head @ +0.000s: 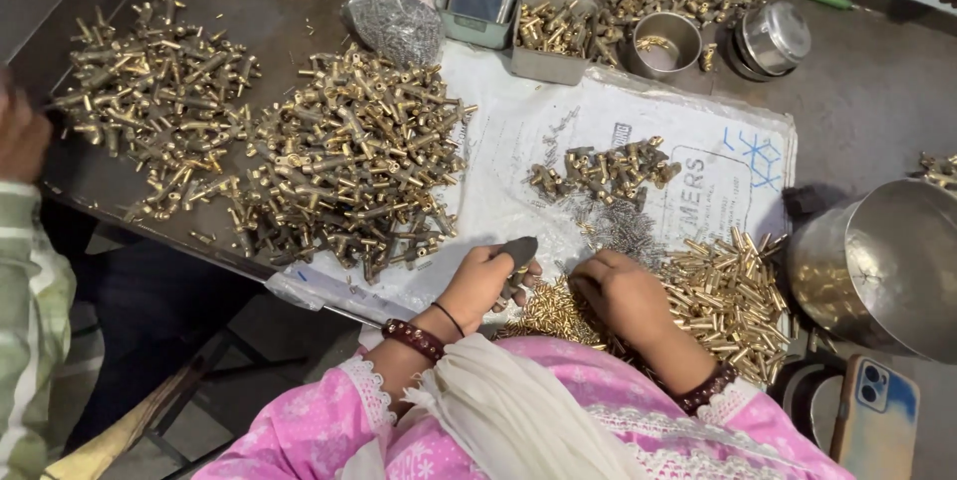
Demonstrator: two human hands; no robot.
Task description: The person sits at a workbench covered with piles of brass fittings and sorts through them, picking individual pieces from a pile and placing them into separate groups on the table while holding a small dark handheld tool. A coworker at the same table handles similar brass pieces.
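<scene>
I look down on a dark, worn metal worktable (877, 91) under a white printed plastic sheet (698, 141). At nine o'clock sprawls the big heap of brass T-shaped fittings (349, 166); at three o'clock sits a round steel bowl (892, 266), a pile of short brass tubes (733, 301) beside it. My left hand (483, 281) pinches a small dark flat tool (518, 253), long axis tilted, tip toward one o'clock. My right hand (623, 296) lies curled, knuckles up, on tiny brass pieces (553, 313); its grip I can't tell.
</scene>
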